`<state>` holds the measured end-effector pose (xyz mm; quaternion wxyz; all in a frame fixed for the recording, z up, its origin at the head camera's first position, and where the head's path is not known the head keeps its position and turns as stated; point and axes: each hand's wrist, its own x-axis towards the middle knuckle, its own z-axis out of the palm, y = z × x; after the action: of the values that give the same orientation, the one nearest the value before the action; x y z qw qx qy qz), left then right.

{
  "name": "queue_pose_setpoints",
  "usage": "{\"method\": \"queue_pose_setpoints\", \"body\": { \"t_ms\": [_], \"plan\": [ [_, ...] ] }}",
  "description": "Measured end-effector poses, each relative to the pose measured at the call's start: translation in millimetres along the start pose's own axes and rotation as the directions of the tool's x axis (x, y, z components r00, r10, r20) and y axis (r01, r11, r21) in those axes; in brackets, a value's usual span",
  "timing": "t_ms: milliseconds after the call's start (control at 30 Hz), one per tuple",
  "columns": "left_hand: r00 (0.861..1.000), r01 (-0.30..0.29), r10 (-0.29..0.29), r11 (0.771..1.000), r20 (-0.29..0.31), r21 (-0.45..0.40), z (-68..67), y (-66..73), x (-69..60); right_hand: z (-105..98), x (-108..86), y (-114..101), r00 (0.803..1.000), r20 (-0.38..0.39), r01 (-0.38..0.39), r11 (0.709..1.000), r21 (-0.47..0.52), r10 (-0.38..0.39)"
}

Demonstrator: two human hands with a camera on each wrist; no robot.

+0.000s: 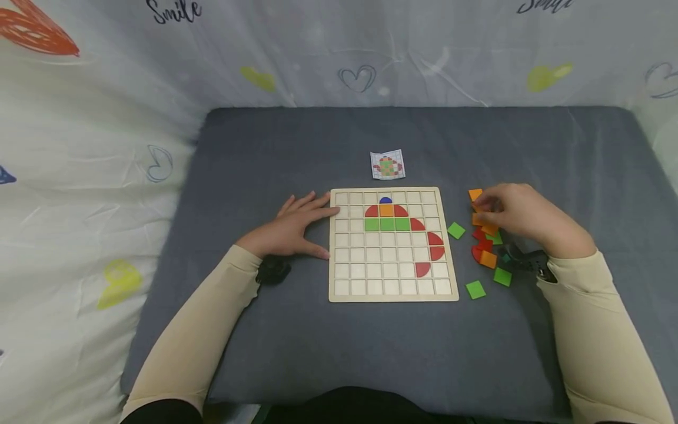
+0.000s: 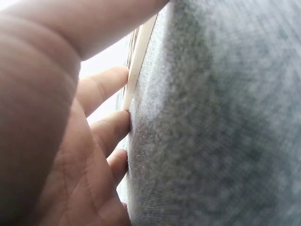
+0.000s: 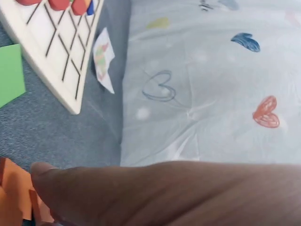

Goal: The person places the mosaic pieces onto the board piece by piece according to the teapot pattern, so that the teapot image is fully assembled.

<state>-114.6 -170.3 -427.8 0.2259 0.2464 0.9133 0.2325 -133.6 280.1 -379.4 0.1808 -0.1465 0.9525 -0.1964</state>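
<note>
A wooden grid board (image 1: 394, 298) lies on the grey cloth, bearing a blue half-round piece (image 1: 385, 201), several red quarter-round pieces (image 1: 422, 270), an orange square (image 1: 386, 210) and green squares (image 1: 387, 224). At its left edge the left hand (image 1: 288, 232) rests with spread fingers, index fingertip and thumb against the frame; the left wrist view shows its fingertips (image 2: 121, 74) by the board's side (image 2: 136, 70). To the right, the right hand (image 1: 521, 215) touches the loose orange pieces (image 1: 475, 194), finger and thumb apart. Its thumb hides part of the orange pieces (image 3: 16, 188) in the right wrist view.
A small printed card (image 1: 388, 165) with a coloured grid pattern lies behind the board. Loose green squares (image 1: 475, 290), red pieces (image 1: 478, 252) and another orange square (image 1: 488, 259) lie right of it. A patterned white curtain (image 1: 318, 53) hangs beyond the table's back edge.
</note>
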Motion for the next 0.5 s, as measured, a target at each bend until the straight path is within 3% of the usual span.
{"method": "queue_pose_setpoints", "body": {
  "t_ms": [333, 500],
  "plan": [
    [1.0, 0.003, -0.003, 1.0, -0.004, -0.015, -0.9, 3.1, -0.6, 7.7, -0.6, 6.9, 0.996, 0.006, -0.089, 0.996, -0.023, 0.089],
    [1.0, 0.006, -0.006, 1.0, -0.004, -0.012, 0.3, 2.2, 0.1, 11.1, 0.9, 5.2, 0.995, 0.006, -0.098, 0.995, -0.003, 0.098]
  ]
}}
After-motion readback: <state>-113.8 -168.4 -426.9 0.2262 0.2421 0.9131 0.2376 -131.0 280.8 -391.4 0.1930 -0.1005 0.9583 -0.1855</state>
